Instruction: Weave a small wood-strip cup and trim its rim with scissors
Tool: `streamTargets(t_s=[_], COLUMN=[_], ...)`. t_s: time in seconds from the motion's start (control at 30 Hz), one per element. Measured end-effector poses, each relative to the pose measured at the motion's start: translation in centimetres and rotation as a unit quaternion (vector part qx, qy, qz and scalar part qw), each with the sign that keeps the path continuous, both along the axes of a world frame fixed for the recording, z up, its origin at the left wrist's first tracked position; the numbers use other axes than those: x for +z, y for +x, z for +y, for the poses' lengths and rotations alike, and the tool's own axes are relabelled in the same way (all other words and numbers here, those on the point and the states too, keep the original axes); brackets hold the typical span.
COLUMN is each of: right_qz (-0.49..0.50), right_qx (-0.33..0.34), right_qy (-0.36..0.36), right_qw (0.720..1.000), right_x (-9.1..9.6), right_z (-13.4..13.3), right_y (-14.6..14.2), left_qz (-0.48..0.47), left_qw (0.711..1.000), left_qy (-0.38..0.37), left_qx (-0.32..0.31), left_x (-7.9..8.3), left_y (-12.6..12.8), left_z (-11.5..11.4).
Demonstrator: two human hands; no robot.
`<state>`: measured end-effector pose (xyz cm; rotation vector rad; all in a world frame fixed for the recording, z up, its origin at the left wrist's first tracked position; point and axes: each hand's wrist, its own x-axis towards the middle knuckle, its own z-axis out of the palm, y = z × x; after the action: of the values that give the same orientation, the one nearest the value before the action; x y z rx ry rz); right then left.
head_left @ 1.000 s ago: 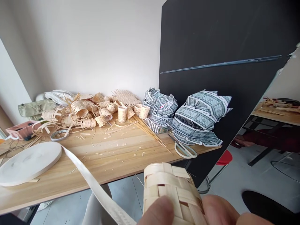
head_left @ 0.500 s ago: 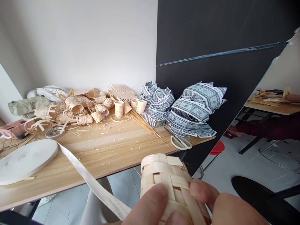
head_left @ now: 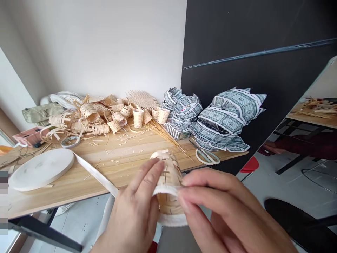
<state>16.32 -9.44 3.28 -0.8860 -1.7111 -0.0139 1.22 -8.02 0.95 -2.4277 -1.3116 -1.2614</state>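
Note:
A small woven wood-strip cup [head_left: 170, 172] is held over the table's front edge, its open mouth turned toward me. White fabric ribbon [head_left: 173, 220] runs around the mouth's rim. My left hand [head_left: 134, 207] is closed around the cup's left side, fingers along its wall. My right hand [head_left: 223, 203] pinches the rim at the right with thumb and fingertips. On the table's left lies a large flat roll of white ribbon [head_left: 42, 168]. Its loose ribbon strip [head_left: 96, 175] stretches down toward my left hand, where its end is hidden.
Woven cups [head_left: 138, 118] and loose strips are piled along the wall. Thin sticks [head_left: 168, 135], white-handled scissors [head_left: 207, 157] and folded patterned-card bowls [head_left: 221, 119] are at the right. A tape ring [head_left: 70, 141] sits near the roll. Part of another person shows at far right.
The cup has tilted and moved away from me, so its ribbon-edged mouth now shows. Both hands came further into view, the right one now at the rim. The view shifted slightly.

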Motion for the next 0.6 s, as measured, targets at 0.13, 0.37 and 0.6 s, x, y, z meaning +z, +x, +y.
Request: streamTargets(t_s=[0.13, 0.37, 0.6], right_qz=[-0.018, 0.004, 0.044], right_qx=[-0.012, -0.009, 0.02], right_qy=[0.021, 0.023, -0.041], right_qw=[1.0, 1.0, 0.998], right_x=[-0.4, -0.6, -0.5], right_z=[1.4, 3.0, 3.8], right_y=[-1.5, -2.3, -2.7], left_qz=[-0.033, -0.05, -0.046], left_qw=[0.998, 0.99, 0.99], left_qy=[-0.058, -0.127, -0.118], left_qx=[0.021, 0.042, 0.067], left_x=[-0.9, -1.3, -1.3], left_y=[0.5, 0.6, 1.0], left_z=[1.3, 2.2, 2.7])
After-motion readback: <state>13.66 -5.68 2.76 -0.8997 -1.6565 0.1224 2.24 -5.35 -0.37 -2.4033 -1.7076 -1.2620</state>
